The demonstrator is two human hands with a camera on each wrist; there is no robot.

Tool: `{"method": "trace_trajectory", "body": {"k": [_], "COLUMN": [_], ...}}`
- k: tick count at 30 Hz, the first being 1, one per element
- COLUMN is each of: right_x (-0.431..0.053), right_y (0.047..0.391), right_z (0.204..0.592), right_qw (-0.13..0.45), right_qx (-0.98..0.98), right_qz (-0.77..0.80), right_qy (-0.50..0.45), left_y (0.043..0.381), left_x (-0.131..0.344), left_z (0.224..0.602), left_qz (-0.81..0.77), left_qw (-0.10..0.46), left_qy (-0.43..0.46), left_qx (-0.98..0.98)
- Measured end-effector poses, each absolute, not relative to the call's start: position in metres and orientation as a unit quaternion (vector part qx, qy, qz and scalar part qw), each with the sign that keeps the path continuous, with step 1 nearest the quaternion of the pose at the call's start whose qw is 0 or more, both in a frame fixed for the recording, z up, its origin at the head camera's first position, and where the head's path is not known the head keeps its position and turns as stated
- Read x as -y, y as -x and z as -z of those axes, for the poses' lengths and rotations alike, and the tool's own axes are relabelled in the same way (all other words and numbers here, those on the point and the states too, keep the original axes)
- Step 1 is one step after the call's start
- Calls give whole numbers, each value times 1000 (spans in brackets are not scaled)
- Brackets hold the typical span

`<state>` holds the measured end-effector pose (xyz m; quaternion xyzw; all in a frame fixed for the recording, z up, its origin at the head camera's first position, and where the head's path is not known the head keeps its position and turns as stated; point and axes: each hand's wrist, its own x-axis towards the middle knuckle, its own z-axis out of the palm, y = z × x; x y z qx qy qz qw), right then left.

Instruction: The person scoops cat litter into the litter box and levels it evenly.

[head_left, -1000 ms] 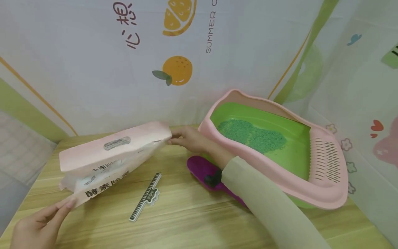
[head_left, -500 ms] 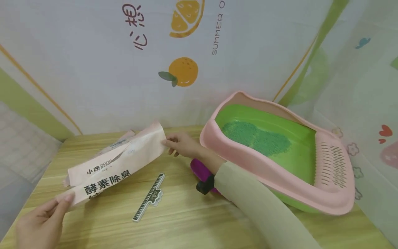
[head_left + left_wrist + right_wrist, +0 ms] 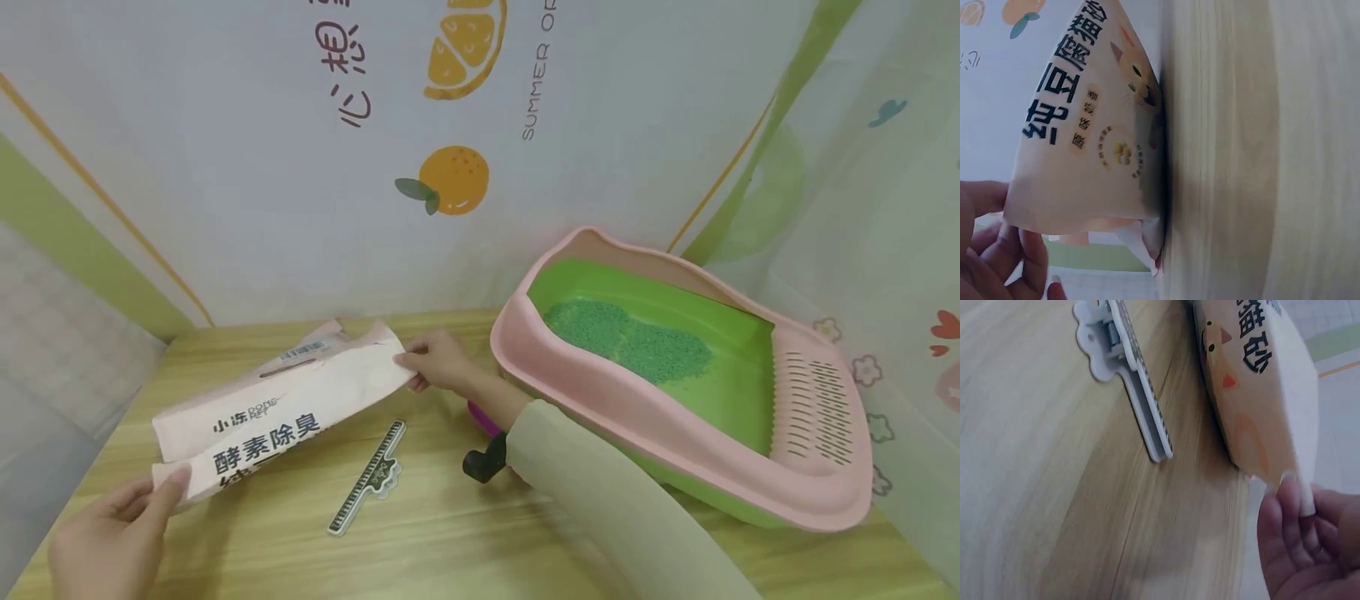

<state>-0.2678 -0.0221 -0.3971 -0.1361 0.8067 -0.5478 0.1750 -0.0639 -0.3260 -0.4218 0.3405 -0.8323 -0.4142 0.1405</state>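
Note:
A pale cat litter bag (image 3: 300, 408) with dark printed characters lies at the table's left. My left hand (image 3: 112, 533) pinches its near left corner between thumb and fingers. At the far right corner my right hand (image 3: 442, 362) pinches the bag's edge. The left wrist view shows the printed front of the bag (image 3: 1085, 169) with a cat picture, the left hand (image 3: 997, 244) at its edge. In the right wrist view, the right hand (image 3: 1310, 544) holds a corner. A black-and-white bag clip (image 3: 367, 479) lies loose in front of the bag.
To the right stands a litter box with a pink rim (image 3: 637, 408) and a green basin; green litter (image 3: 645, 342) lies inside. A purple scoop (image 3: 483, 417) is mostly hidden under the right forearm. A printed curtain (image 3: 262, 208) hangs behind the wooden table (image 3: 450, 533).
The bag has turned and flattened: its pink side panel faced up before, now the printed strip is stretched between both hands. The right hand briefly loosened, then pinched the edge again.

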Motion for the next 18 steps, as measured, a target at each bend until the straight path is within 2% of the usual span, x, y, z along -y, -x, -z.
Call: {"method": "trace_trajectory", "body": {"k": [6, 8, 11, 13, 15, 18], "right_x": [27, 28, 30, 30, 31, 32], "right_y": [265, 265, 264, 262, 260, 256], "right_z": [396, 396, 395, 394, 394, 393], "right_qw": [163, 158, 149, 144, 138, 122], "right_qx": [-824, -827, -833, -838, -843, -852], "right_qz": [534, 533, 526, 519, 513, 500], "right_qy": [96, 88, 83, 84, 87, 96], "left_y": [59, 57, 60, 66, 73, 83], "left_x": [319, 313, 302, 297, 294, 293], "left_z": [414, 413, 413, 413, 413, 414], "left_qz": [302, 273, 239, 212, 170, 107], "left_qw": [138, 193, 297, 338, 333, 276], "left_qy": [-266, -201, -48, 61, 145, 188], "left_qx": [905, 921, 923, 915, 916, 936]}}
